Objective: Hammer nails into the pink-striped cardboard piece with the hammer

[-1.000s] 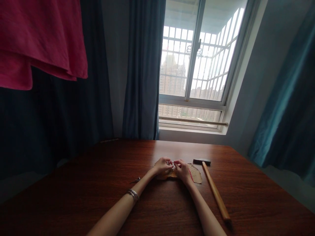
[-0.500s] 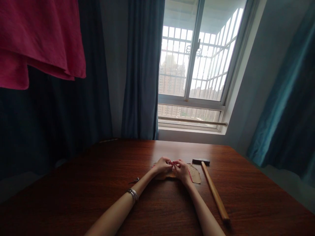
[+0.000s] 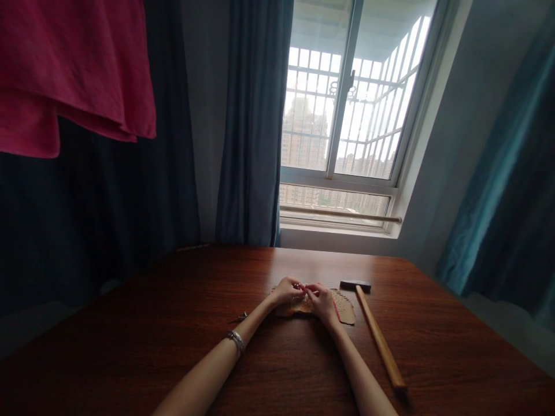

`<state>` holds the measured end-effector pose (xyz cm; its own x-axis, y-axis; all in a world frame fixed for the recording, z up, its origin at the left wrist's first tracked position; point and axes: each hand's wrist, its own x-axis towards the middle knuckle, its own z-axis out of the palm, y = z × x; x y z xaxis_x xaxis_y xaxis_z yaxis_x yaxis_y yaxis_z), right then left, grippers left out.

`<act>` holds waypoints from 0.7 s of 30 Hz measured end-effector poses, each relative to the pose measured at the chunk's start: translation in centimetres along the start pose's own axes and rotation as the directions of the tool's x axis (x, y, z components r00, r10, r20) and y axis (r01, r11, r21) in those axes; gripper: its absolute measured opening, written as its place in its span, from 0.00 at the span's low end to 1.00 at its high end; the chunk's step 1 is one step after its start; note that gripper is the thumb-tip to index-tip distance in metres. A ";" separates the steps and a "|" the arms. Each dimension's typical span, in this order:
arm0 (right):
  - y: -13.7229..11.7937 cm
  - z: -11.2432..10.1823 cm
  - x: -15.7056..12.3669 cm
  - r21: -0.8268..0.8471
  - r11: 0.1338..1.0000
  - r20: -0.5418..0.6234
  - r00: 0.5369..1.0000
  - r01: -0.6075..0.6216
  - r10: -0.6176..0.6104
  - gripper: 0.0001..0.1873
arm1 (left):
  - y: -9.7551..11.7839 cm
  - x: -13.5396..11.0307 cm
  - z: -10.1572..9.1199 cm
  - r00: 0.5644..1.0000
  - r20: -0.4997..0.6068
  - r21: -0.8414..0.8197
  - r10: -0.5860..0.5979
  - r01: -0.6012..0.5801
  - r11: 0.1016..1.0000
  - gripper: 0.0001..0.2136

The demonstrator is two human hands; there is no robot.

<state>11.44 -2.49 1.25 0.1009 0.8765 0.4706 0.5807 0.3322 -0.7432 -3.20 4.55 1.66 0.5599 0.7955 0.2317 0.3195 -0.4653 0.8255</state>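
A tan piece of leather [image 3: 344, 309] with rows of punched holes lies on the dark wooden table [image 3: 173, 323]. My left hand [image 3: 287, 290] and my right hand [image 3: 321, 300] meet over its left part, both with fingers pinched together. Between the fingertips shows something small and red or pink [image 3: 313, 292], perhaps thread; I cannot make it out. A silver bracelet [image 3: 235, 341] circles my left wrist.
A hammer [image 3: 375, 332] with a black head and long wooden handle lies just right of the leather. A small metal tool [image 3: 241, 317] rests left of my left forearm. Behind the table are a window and blue curtains; a pink cloth [image 3: 73, 69] hangs at upper left.
The hands stay pinched together over the leather with only tiny finger shifts. The camera moved slightly.
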 end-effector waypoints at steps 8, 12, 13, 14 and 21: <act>0.1 -4.9 0.9 -0.249 0.940 -0.043 0.972 -0.232 0.229 0.16 | 0.3 -0.3 0.1 1.000 -0.002 -0.002 -0.006 0.006 1.000 0.13; 0.9 -10.2 -1.2 -0.424 0.806 -0.198 0.911 -0.413 0.362 0.21 | 0.4 -0.2 0.1 1.000 -0.011 0.026 -0.018 0.018 0.999 0.13; 1.1 -11.4 -2.0 -0.533 0.694 -0.251 0.873 -0.485 0.417 0.23 | 0.4 -0.2 0.1 1.000 -0.009 0.031 -0.016 0.017 0.999 0.13; 1.3 -12.5 -2.8 -0.605 0.589 -0.288 0.837 -0.536 0.465 0.24 | 0.4 -0.2 0.1 1.000 -0.005 0.034 -0.016 0.016 0.999 0.13; 1.9 -16.2 -6.3 -0.674 0.432 -0.225 0.724 -0.599 0.652 0.37 | 0.8 -0.3 -0.1 0.999 -0.002 0.034 -0.040 0.040 0.999 0.13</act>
<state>25.02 -13.01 4.57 0.6335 0.7729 -0.0372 0.7352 -0.6162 -0.2823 -3.18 3.91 2.29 0.5454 0.8140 0.1998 0.3673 -0.4464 0.8160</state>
